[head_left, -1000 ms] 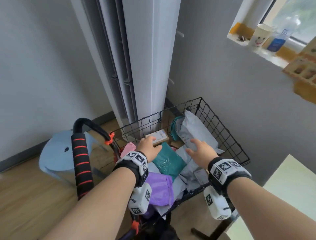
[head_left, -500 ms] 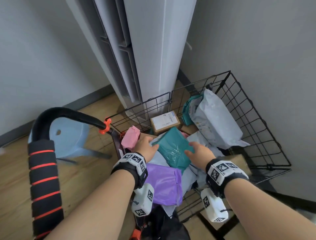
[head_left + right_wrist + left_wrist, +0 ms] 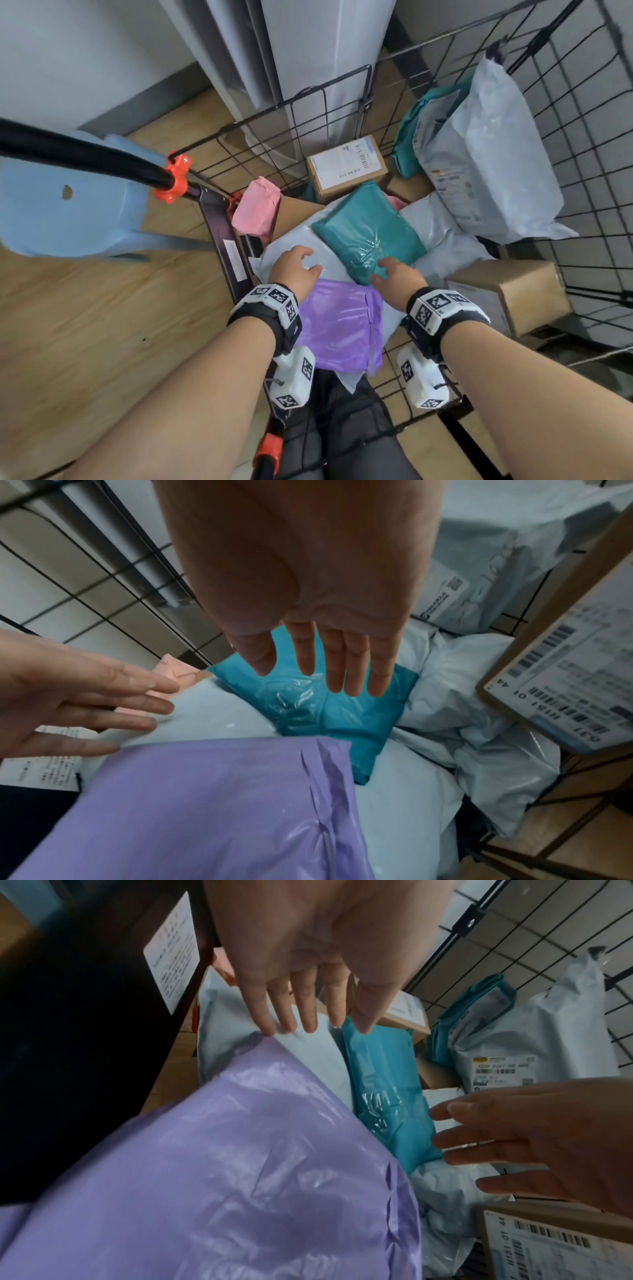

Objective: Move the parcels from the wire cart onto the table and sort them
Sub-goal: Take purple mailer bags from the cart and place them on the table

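The black wire cart [image 3: 582,192] holds several parcels. A purple mailer [image 3: 339,329] lies nearest me, on a pale blue-grey bag [image 3: 291,246]. A teal mailer [image 3: 370,236] lies in the middle. Behind it sit a pink parcel [image 3: 255,212], a labelled cardboard box [image 3: 346,168] and a big white bag [image 3: 486,154]. My left hand [image 3: 298,265] hovers open just over the pale bag at the purple mailer's far edge [image 3: 274,1042]. My right hand [image 3: 394,274] is open with straight fingers [image 3: 339,669] above the teal mailer's near end [image 3: 329,710]. Neither hand holds anything.
A second cardboard box [image 3: 507,294] sits at the cart's right. The padded cart handle [image 3: 82,157] crosses at left above a light blue plastic stool [image 3: 68,212]. A tall white appliance [image 3: 308,68] stands behind the cart. The floor is wood.
My head has tipped down and closer to the cart. Both hands have drawn back toward me, from the far boxes to the purple mailer's far edge.
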{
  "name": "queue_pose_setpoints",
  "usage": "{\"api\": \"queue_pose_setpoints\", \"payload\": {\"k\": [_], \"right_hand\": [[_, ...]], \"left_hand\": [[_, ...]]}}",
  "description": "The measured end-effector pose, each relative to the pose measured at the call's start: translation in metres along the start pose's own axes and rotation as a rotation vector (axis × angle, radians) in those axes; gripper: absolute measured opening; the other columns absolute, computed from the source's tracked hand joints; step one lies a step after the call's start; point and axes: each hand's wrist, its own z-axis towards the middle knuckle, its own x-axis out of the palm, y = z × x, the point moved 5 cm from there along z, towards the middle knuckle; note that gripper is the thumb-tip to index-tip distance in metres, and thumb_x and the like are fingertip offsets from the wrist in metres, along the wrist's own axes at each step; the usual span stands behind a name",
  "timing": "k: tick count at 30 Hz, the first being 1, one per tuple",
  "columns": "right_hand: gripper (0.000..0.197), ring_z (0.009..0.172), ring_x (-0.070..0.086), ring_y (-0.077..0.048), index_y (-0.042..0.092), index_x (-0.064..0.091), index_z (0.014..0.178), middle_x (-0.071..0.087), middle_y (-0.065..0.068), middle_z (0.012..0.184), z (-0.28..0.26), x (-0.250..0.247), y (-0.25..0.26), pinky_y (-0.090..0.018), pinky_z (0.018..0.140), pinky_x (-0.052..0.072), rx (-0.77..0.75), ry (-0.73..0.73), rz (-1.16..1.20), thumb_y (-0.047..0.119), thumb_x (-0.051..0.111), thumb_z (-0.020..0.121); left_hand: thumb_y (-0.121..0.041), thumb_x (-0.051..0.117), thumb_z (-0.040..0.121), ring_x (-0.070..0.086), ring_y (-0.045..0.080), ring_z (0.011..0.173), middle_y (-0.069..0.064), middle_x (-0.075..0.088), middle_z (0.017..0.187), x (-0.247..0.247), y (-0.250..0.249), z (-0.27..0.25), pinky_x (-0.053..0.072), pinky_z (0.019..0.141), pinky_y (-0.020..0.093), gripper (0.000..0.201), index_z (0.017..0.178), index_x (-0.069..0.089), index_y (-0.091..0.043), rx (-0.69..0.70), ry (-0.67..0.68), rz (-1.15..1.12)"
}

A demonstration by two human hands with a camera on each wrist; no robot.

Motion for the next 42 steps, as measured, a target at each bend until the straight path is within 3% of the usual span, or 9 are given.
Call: {"api": "queue_pose_setpoints", "payload": {"k": [8,13,18,22,25,29,33,39,42], "right_hand": [[0.05,0.116,0.056,-0.033,0.016,0.042,0.138,0.057,-0.016,0.128,0.018,0.023,-0.007,-0.036,0.096,0.047,0.075,0.066,0.01,0.032,0.052,0.091],[0.055,0.113,0.057,-0.028,0.011,0.043,0.136,0.057,-0.013,0.125,0.021,0.029,-0.007,-0.026,0.084,0.043,0.105,0.085,0.122,0.025,0.062,0.085],[0.038,0.089,0.065,-0.022,0.011,0.067,0.111,0.065,-0.007,0.096,0.02,0.023,0.003,-0.034,0.085,0.055,0.046,0.127,0.191,0.028,0.076,0.078],[0.012,0.077,0.055,-0.017,0.013,0.069,0.088,0.06,-0.003,0.084,0.012,0.017,0.015,-0.022,0.061,0.044,-0.083,0.126,0.067,0.024,0.07,0.085],[0.004,0.081,0.054,-0.02,0.017,0.06,0.085,0.059,-0.004,0.087,0.004,0.009,0.014,-0.023,0.067,0.04,-0.111,0.033,0.066,0.015,0.062,0.087],[0.009,0.088,0.059,-0.026,0.017,0.058,0.083,0.064,-0.008,0.09,-0.016,-0.013,0.009,-0.027,0.072,0.043,-0.13,-0.087,0.092,0.01,0.055,0.087],[0.013,0.098,0.06,-0.034,0.006,0.061,0.095,0.066,-0.016,0.101,-0.045,-0.051,0.003,-0.035,0.083,0.047,-0.129,-0.252,0.141,0.01,0.048,0.091],[0.013,0.096,0.059,-0.033,0.008,0.059,0.088,0.065,-0.017,0.098,-0.111,-0.121,-0.008,-0.034,0.082,0.045,-0.139,-0.474,0.255,0.005,0.046,0.09],[0.014,0.094,0.06,-0.033,0.004,0.062,0.092,0.066,-0.017,0.096,-0.155,-0.153,-0.018,-0.031,0.079,0.044,-0.153,-0.595,0.313,0.006,0.049,0.089]], "left_hand": [[-0.02,0.068,0.083,0.056,0.021,0.113,0.001,0.06,0.124,0.01,0.013,0.014,0.044,0.098,0.031,0.032,0.115,0.064,-0.02,0.015,-0.022,0.059],[-0.018,0.068,0.082,0.052,0.022,0.116,0.002,0.058,0.123,0.012,0.017,0.014,0.043,0.1,0.032,0.032,0.113,0.065,-0.021,0.027,-0.016,0.097],[-0.019,0.069,0.079,0.051,0.022,0.117,0.003,0.056,0.122,0.015,0.016,0.011,0.044,0.099,0.034,0.032,0.111,0.065,-0.024,0.031,0.006,0.12],[-0.018,0.067,0.08,0.051,0.022,0.116,0.002,0.056,0.121,0.015,0.012,0.006,0.044,0.099,0.036,0.03,0.109,0.065,-0.025,0.037,0.008,0.116],[-0.018,0.066,0.081,0.052,0.022,0.114,0.002,0.056,0.12,0.013,0.005,-0.001,0.045,0.098,0.035,0.028,0.108,0.064,-0.025,0.06,0.011,0.122],[-0.017,0.066,0.081,0.057,0.021,0.11,0.0,0.06,0.119,0.005,-0.013,-0.016,0.048,0.095,0.035,0.026,0.106,0.065,-0.025,0.095,0.024,0.104],[-0.01,0.065,0.078,0.058,0.019,0.113,-0.001,0.064,0.12,-0.009,-0.042,-0.04,0.045,0.1,0.031,0.033,0.11,0.066,-0.02,0.173,0.012,0.094],[0.01,0.049,0.076,0.052,0.02,0.123,0.001,0.056,0.132,-0.042,-0.103,-0.093,0.042,0.104,0.029,0.058,0.125,0.059,-0.02,0.342,-0.017,0.134],[0.008,0.049,0.077,0.049,0.02,0.128,0.003,0.051,0.139,-0.058,-0.134,-0.126,0.036,0.107,0.024,0.064,0.133,0.053,-0.021,0.459,-0.036,0.236]]}}
